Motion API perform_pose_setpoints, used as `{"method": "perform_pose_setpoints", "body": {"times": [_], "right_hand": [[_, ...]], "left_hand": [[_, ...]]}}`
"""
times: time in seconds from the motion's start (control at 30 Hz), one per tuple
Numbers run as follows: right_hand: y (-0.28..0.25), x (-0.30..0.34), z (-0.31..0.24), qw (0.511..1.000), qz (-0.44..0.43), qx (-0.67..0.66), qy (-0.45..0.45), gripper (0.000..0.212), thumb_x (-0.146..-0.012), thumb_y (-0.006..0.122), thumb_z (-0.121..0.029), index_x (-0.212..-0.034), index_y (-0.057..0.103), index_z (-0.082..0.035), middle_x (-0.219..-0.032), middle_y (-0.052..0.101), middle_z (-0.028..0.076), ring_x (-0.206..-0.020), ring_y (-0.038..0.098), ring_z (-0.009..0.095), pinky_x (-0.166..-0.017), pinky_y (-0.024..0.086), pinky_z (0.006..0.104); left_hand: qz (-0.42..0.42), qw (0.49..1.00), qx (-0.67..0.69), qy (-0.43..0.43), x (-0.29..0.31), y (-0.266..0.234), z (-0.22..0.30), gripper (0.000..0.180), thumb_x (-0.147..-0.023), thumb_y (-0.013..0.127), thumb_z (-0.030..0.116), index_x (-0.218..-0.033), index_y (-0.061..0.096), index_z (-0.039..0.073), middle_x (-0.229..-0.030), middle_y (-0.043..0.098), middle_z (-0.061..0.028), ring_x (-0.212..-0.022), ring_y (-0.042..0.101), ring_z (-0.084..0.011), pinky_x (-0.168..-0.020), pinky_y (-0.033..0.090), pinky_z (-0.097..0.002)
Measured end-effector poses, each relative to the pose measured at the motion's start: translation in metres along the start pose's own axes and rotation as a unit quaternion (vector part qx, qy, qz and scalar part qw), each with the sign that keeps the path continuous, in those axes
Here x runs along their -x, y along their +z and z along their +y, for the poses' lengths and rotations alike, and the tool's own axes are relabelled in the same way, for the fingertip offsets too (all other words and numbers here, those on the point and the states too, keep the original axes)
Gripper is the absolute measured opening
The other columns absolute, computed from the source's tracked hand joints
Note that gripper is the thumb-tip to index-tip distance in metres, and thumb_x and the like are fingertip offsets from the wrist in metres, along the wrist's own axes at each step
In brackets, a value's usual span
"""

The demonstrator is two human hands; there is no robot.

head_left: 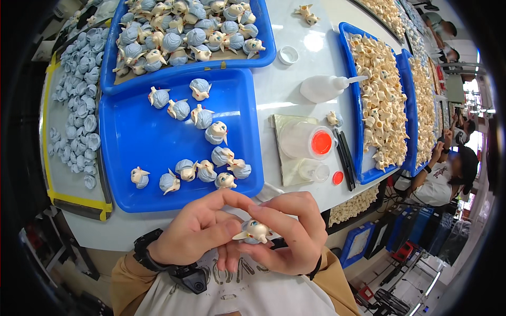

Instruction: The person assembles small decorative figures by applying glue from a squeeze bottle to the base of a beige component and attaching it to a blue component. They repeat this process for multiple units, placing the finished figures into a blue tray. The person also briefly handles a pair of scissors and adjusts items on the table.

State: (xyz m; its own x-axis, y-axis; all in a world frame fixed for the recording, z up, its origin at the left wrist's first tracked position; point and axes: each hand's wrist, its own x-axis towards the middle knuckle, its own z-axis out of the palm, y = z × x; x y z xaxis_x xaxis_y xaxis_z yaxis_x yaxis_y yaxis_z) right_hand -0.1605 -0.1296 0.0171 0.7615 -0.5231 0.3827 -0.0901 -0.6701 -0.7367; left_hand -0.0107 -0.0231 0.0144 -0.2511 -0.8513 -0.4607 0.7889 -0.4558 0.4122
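Note:
Close to my chest, both hands hold a small doll head with a cream face, pointed ears and pale blue hair. My left hand is closed on its left side, thumb and fingers pressed against it. From the other side my right hand pinches it between fingers and thumb. Just beyond my hands lies a blue tray with several finished-looking doll heads spread in it. One such head rests at its near right edge, closest to my fingers.
A second blue tray, full of doll heads, overlaps the back. Blue hair pieces lie on a taped board at left. At right are a white squeeze bottle, a jar with red contents, black pens and trays of cream parts. A co-worker sits farther right.

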Motion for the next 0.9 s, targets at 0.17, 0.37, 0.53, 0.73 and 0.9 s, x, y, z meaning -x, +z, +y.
{"method": "perform_pose_setpoints", "body": {"times": [0.17, 0.37, 0.53, 0.73, 0.9], "right_hand": [[0.002, 0.000, 0.000, 0.999, -0.006, -0.023, 0.028, 0.037, -0.063, 0.075, -0.025, -0.088, 0.062, -0.001, -0.080, 0.057, 0.009, -0.063, 0.052, 0.022, -0.052, 0.038, 0.0296], [0.001, 0.002, 0.004, 0.998, -0.020, -0.052, 0.033, 0.036, -0.063, 0.074, -0.027, -0.082, 0.060, -0.001, -0.079, 0.056, 0.009, -0.064, 0.052, 0.023, -0.054, 0.036, 0.0314], [-0.003, 0.002, 0.005, 0.996, -0.034, -0.076, 0.033, 0.035, -0.063, 0.074, -0.028, -0.081, 0.061, -0.001, -0.079, 0.056, 0.009, -0.065, 0.052, 0.023, -0.057, 0.036, 0.0320], [0.001, 0.004, -0.002, 0.999, -0.024, -0.024, -0.029, 0.036, -0.064, 0.073, -0.030, -0.086, 0.063, -0.003, -0.084, 0.059, 0.007, -0.070, 0.053, 0.023, -0.058, 0.037, 0.0315], [0.006, 0.008, 0.001, 0.998, -0.039, -0.028, -0.040, 0.040, -0.063, 0.075, -0.023, -0.095, 0.062, -0.003, -0.092, 0.058, 0.008, -0.080, 0.054, 0.024, -0.064, 0.042, 0.0336]], "left_hand": [[-0.006, 0.999, -0.033, -0.042, -0.001, -0.002, 0.001, 0.032, -0.095, 0.041, 0.020, -0.117, 0.042, -0.003, -0.073, 0.060, -0.0065, -0.054, 0.058, -0.0106, -0.046, 0.045, -0.0201], [-0.017, 0.996, -0.075, -0.037, -0.001, -0.003, -0.001, 0.032, -0.095, 0.041, 0.024, -0.114, 0.048, 0.000, -0.069, 0.052, -0.0005, -0.052, 0.046, -0.0044, -0.045, 0.033, -0.0179], [-0.033, 0.999, -0.037, -0.016, -0.002, -0.007, -0.007, 0.034, -0.093, 0.046, 0.029, -0.112, 0.050, 0.000, -0.071, 0.048, 0.0030, -0.057, 0.041, -0.0036, -0.049, 0.032, -0.0185], [-0.031, 0.994, -0.099, 0.046, -0.003, -0.008, -0.008, 0.033, -0.085, 0.059, 0.029, -0.102, 0.054, 0.001, -0.080, 0.052, 0.0029, -0.066, 0.045, -0.0029, -0.059, 0.036, -0.0183], [-0.002, 0.991, -0.132, 0.022, -0.002, -0.004, -0.004, 0.030, -0.078, 0.067, 0.021, -0.097, 0.055, 0.002, -0.082, 0.054, 0.0018, -0.064, 0.044, -0.0030, -0.057, 0.036, -0.0187]]}}
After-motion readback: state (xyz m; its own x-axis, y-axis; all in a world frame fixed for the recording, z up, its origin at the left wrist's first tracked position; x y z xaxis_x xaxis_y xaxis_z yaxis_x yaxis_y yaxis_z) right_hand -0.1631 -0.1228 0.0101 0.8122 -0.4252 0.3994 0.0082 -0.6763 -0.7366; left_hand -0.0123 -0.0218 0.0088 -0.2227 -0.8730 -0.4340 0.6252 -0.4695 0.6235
